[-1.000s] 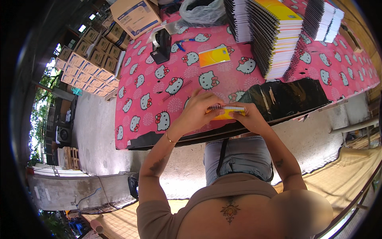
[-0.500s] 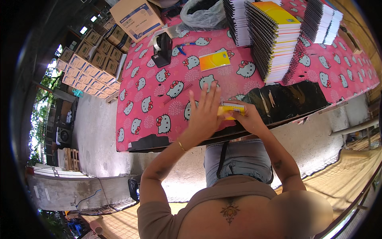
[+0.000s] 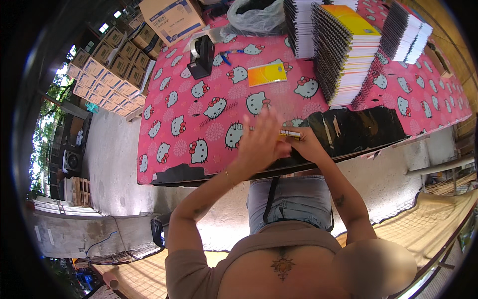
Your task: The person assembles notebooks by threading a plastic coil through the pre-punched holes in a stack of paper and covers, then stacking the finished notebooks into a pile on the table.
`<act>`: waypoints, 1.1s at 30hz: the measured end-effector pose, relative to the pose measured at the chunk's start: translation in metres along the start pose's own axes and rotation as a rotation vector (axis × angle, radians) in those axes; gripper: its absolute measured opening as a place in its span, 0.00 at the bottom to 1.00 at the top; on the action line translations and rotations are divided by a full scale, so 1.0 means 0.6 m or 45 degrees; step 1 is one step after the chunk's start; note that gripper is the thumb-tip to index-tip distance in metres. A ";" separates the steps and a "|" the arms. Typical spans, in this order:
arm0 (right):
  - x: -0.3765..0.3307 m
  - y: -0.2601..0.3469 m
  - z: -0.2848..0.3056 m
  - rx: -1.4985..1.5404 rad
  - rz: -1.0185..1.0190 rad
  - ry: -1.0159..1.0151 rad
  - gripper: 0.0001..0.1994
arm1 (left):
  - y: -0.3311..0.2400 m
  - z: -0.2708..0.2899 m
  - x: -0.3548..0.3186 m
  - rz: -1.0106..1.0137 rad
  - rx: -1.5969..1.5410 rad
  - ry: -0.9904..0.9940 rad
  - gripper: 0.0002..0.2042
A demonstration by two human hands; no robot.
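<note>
Just above the near edge of the table, my right hand (image 3: 305, 145) grips a small yellow spiral notebook (image 3: 291, 134), seen nearly edge-on. My left hand (image 3: 263, 142) is beside the notebook's left end, fingers stretched and spread, somewhat smeared by motion. Whether its palm touches the notebook is hard to make out. Farther off, another small yellow-orange notebook (image 3: 267, 74) lies flat on the pink patterned cover (image 3: 214, 132). A tall stack of yellow-covered spiral notebooks (image 3: 346, 60) stands to the right of it.
A black tape dispenser (image 3: 200, 57) and a blue-handled tool (image 3: 226, 57) are at the back left. Behind them are a cardboard box (image 3: 172, 21) and a clear plastic bag (image 3: 256, 20). More spiral notebooks (image 3: 402, 35) stand back right. Torn cover exposes a black patch (image 3: 356, 128).
The notebook has tilted from showing its yellow cover to nearly edge-on in my right hand. My left hand stays beside it, fingers spread, moving. The whole view has shifted slightly.
</note>
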State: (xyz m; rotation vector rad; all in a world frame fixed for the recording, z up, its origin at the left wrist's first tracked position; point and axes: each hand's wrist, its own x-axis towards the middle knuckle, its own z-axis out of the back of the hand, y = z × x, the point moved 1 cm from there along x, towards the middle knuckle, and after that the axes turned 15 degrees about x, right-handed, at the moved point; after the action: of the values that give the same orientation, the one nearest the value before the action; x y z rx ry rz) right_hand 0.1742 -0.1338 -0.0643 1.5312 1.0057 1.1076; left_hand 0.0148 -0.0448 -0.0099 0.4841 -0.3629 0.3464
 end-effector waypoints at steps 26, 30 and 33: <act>-0.012 0.103 0.058 -0.190 0.031 0.027 0.13 | 0.001 0.007 0.026 0.152 -0.642 -0.262 0.08; -0.007 0.114 0.064 -0.218 -0.075 0.031 0.12 | 0.003 0.001 0.024 0.163 -0.677 -0.254 0.09; -0.006 0.108 0.069 -0.160 -0.073 0.020 0.10 | 0.002 0.004 0.026 0.142 -0.642 -0.284 0.09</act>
State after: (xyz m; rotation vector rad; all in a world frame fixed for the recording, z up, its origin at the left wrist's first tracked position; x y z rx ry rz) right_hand 0.2188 -0.1595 -0.0067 1.3870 0.9661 1.1232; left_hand 0.0272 -0.0414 -0.0009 0.0056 -0.6739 0.2953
